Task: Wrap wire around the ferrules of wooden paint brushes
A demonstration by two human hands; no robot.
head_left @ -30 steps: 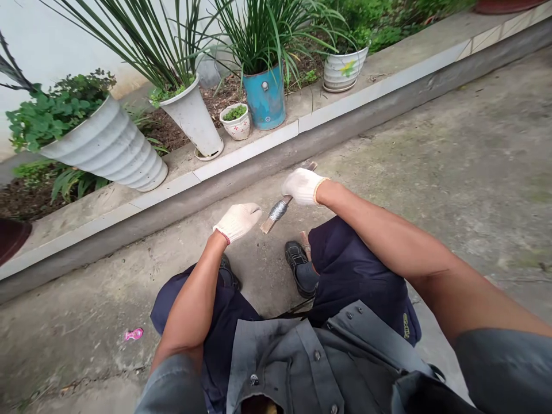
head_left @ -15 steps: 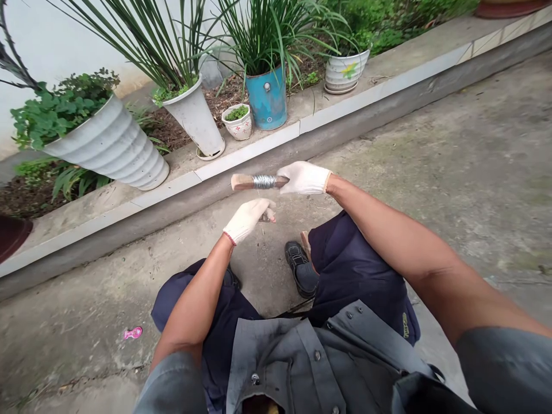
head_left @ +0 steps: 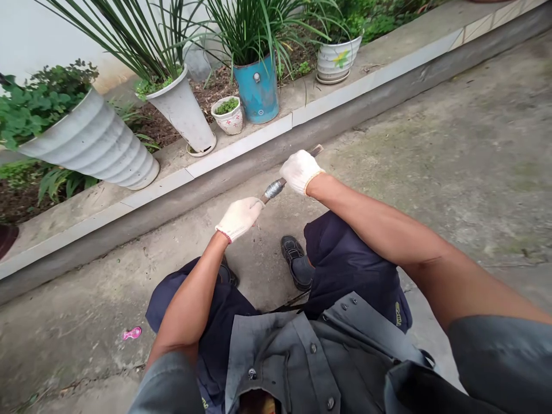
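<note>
A wooden stick wound with silver wire (head_left: 273, 189) slants between my two hands above the concrete ground. My right hand (head_left: 301, 170), in a white knit glove, is closed round its upper part, and the stick's far end (head_left: 318, 150) pokes out past the knuckles. At the lower end, my left hand (head_left: 239, 218), gloved too, is closed with its fingers against the wood. Its fingertips are mostly hidden, so any loose wire in them cannot be made out. The wire coil lies bare between both gloves.
Beyond my hands runs a low tiled ledge (head_left: 241, 156). On it stand a ribbed white pot (head_left: 110, 141), a tall white pot (head_left: 183, 112), a small flowered pot (head_left: 230, 122), a blue bucket (head_left: 257, 92) and another white pot (head_left: 338, 60). A pink object (head_left: 131, 333) lies on the ground at left.
The stick has turned from nearly level to a slant, its left end lower. My left hand has come up to that end, and my right hand has turned over with its grip kept.
</note>
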